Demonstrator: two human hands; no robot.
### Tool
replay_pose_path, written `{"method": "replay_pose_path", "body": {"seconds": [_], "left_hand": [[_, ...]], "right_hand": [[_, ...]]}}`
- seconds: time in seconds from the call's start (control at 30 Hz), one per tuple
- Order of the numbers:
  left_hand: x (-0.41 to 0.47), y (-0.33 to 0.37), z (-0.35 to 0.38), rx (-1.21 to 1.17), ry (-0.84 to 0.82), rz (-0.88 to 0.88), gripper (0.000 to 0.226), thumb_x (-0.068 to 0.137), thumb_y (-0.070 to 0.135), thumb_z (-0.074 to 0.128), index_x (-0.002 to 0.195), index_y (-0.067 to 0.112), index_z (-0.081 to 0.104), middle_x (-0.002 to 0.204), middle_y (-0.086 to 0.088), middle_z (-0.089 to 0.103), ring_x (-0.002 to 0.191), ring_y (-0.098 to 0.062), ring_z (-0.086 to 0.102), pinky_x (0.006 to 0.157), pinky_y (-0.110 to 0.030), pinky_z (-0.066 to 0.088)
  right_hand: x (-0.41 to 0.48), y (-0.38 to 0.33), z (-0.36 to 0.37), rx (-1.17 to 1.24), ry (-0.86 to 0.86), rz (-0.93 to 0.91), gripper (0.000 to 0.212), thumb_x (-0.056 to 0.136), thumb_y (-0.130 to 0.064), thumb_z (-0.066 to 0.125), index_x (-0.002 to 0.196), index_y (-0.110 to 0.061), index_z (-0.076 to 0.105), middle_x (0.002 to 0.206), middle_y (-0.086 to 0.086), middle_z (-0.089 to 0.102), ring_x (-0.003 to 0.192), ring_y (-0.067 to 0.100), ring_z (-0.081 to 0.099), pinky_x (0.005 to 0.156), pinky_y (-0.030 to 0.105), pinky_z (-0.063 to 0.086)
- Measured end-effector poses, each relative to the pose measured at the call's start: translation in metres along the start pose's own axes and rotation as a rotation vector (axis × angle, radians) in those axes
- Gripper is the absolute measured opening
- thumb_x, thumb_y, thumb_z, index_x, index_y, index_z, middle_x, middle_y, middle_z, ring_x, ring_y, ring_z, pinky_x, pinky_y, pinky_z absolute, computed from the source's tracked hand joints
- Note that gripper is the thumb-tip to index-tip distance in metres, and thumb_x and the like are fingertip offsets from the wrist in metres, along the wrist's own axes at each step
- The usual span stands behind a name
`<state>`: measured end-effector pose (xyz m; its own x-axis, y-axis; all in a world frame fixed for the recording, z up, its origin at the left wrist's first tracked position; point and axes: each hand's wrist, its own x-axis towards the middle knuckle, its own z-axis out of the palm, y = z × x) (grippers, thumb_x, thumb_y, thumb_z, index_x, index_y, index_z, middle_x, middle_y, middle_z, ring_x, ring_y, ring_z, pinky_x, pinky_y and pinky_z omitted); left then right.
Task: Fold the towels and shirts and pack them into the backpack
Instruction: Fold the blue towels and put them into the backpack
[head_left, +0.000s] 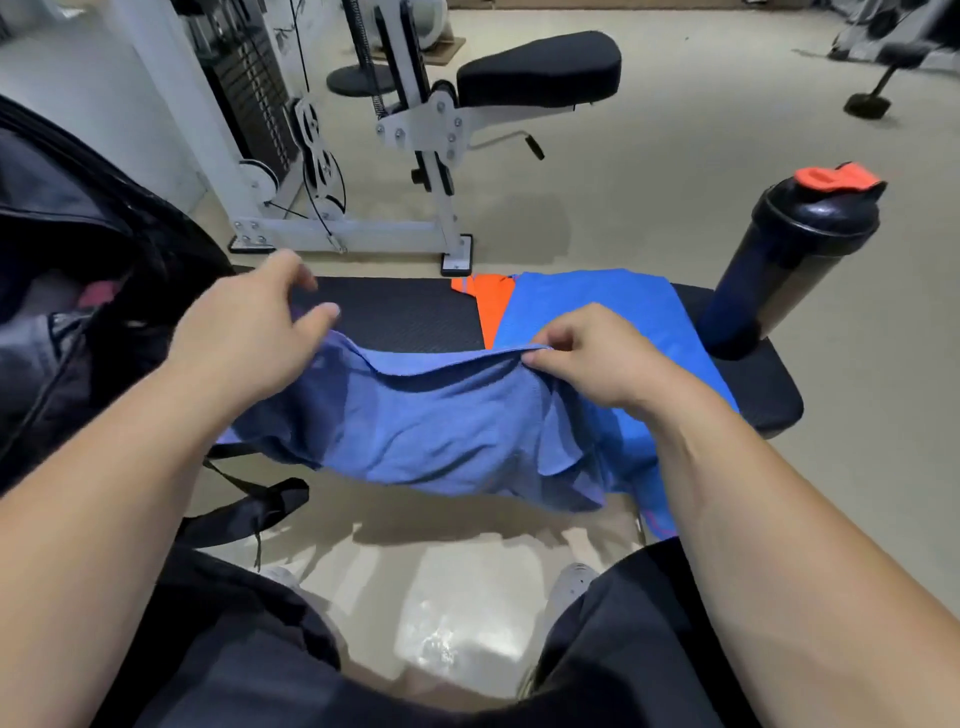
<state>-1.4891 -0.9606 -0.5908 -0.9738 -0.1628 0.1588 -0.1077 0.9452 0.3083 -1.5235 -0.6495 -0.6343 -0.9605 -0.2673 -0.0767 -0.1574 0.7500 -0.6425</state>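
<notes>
A purple-blue towel (431, 431) hangs over the near edge of the black bench (405, 312), stretched between my hands. My right hand (587, 358) pinches its top edge on the right. My left hand (254, 332) holds the towel's left end, thumb and fingers partly spread; the grip itself is blurred. Under my right hand lies a bright blue shirt (613, 312), with an orange garment (488, 306) peeking out beside it. The open black backpack (78, 249) stands at the left end of the bench.
A black shaker bottle (789, 260) with a red cap stands on the bench's right end. A white weight machine (363, 156) with a black pad is on the floor behind. A backpack strap (249, 509) dangles near my knees.
</notes>
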Motion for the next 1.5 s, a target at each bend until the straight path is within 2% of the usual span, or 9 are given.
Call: {"method": "replay_pose_path", "body": {"seconds": [0.17, 0.27, 0.47, 0.63, 0.77, 0.87, 1.1, 1.33, 1.5], "left_hand": [[-0.034, 0.061, 0.023, -0.254, -0.352, 0.342, 0.029, 0.079, 0.059, 0.072, 0.102, 0.044, 0.063, 0.08, 0.021, 0.063, 0.079, 0.005, 0.057, 0.07, -0.026, 0.045], [-0.031, 0.069, 0.035, -0.343, -0.342, 0.392, 0.021, 0.09, 0.042, 0.069, 0.072, 0.034, 0.061, 0.067, 0.017, 0.059, 0.067, -0.002, 0.05, 0.059, -0.028, 0.036], [-0.016, 0.053, 0.032, -0.511, -0.24, 0.324, 0.025, 0.089, 0.036, 0.072, 0.069, 0.024, 0.064, 0.085, 0.002, 0.062, 0.078, -0.016, 0.057, 0.073, -0.032, 0.044], [-0.001, 0.034, 0.03, -0.374, -0.396, 0.295, 0.038, 0.086, 0.039, 0.075, 0.066, 0.012, 0.059, 0.056, 0.006, 0.047, 0.054, -0.011, 0.039, 0.057, -0.03, 0.036], [0.015, 0.02, 0.029, -0.25, -0.687, 0.391, 0.038, 0.071, 0.048, 0.082, 0.063, 0.02, 0.057, 0.055, 0.007, 0.047, 0.053, -0.011, 0.038, 0.057, -0.032, 0.036], [0.03, 0.018, 0.027, -0.185, -0.824, 0.447, 0.023, 0.071, 0.04, 0.083, 0.073, 0.03, 0.063, 0.068, 0.007, 0.064, 0.06, -0.008, 0.052, 0.066, -0.036, 0.048], [0.077, 0.047, 0.016, -0.129, -0.506, 0.351, 0.014, 0.084, 0.03, 0.079, 0.076, 0.023, 0.07, 0.066, 0.006, 0.06, 0.06, -0.01, 0.05, 0.059, -0.027, 0.039], [0.153, 0.08, 0.062, -0.033, -0.276, 0.283, 0.021, 0.091, 0.036, 0.069, 0.084, 0.015, 0.069, 0.077, -0.002, 0.062, 0.077, -0.026, 0.057, 0.064, -0.031, 0.04], [0.186, 0.079, 0.124, 0.116, -0.169, 0.311, 0.018, 0.096, 0.036, 0.059, 0.092, 0.02, 0.068, 0.093, -0.006, 0.067, 0.082, -0.03, 0.056, 0.065, -0.032, 0.04]], "right_hand": [[-0.018, -0.049, -0.012, 0.117, -0.23, -0.112, 0.023, 0.093, -0.028, 0.069, 0.077, -0.013, 0.074, 0.066, -0.004, 0.066, 0.06, 0.0, 0.051, 0.06, 0.028, 0.042], [-0.018, -0.058, -0.021, 0.168, -0.201, -0.14, 0.022, 0.092, -0.025, 0.072, 0.075, -0.011, 0.074, 0.061, -0.009, 0.062, 0.057, -0.005, 0.048, 0.057, 0.021, 0.039], [-0.017, -0.022, -0.024, -0.069, -0.254, -0.078, 0.026, 0.083, -0.022, 0.078, 0.063, -0.014, 0.063, 0.051, -0.007, 0.054, 0.05, 0.006, 0.045, 0.054, 0.029, 0.045], [-0.019, 0.014, -0.026, -0.125, -0.352, -0.018, 0.025, 0.084, -0.029, 0.078, 0.07, -0.014, 0.065, 0.057, -0.012, 0.051, 0.056, 0.004, 0.044, 0.06, 0.025, 0.038], [-0.019, 0.027, -0.051, 0.271, -0.346, 0.086, 0.02, 0.092, -0.022, 0.071, 0.08, -0.009, 0.062, 0.076, 0.01, 0.058, 0.074, 0.016, 0.057, 0.076, 0.035, 0.05], [-0.013, 0.027, -0.072, 0.539, -0.317, 0.116, 0.02, 0.096, -0.01, 0.061, 0.078, -0.012, 0.055, 0.071, 0.008, 0.05, 0.066, 0.015, 0.05, 0.062, 0.024, 0.045], [0.023, 0.02, -0.118, 0.44, -0.218, 0.276, 0.008, 0.096, -0.012, 0.064, 0.091, -0.006, 0.063, 0.08, 0.009, 0.066, 0.069, 0.018, 0.064, 0.052, 0.026, 0.053], [0.112, 0.031, -0.104, 0.033, 0.236, 0.397, 0.016, 0.089, -0.013, 0.065, 0.08, -0.015, 0.051, 0.074, 0.004, 0.053, 0.065, 0.026, 0.058, 0.056, 0.038, 0.06], [0.152, 0.071, -0.063, -0.197, 0.327, 0.431, 0.026, 0.09, -0.016, 0.058, 0.067, -0.016, 0.046, 0.069, 0.001, 0.053, 0.078, 0.032, 0.054, 0.065, 0.029, 0.034]]}}
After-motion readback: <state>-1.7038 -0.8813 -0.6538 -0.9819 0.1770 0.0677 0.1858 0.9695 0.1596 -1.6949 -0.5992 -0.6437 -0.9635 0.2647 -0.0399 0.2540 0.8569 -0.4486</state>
